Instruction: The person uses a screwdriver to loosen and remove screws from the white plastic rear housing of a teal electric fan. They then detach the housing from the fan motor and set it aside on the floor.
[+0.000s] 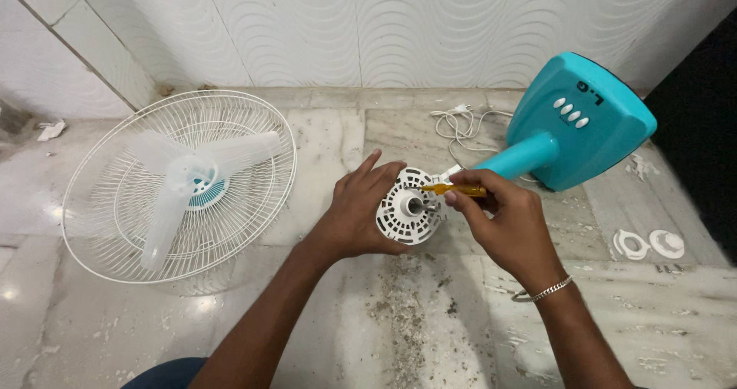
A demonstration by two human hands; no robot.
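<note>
Right hand (503,220) nearest, pinching screwdriver (454,190), tip at motor (409,206) hub. Left hand (359,209) wraps motor rim, steadying it on floor (430,320). Guard (180,186), blade (188,182) set aside left; base (576,120) behind.

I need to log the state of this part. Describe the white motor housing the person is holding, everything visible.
The white motor housing is a round plastic-looking casing with slotted vents around its face and a metal shaft at the centre. It faces up toward the camera, joined to the teal fan stand. The left hand grips its left edge; the right hand holds a yellow-handled screwdriver with its tip at the housing's upper right. It sits low above the marble floor.
</note>
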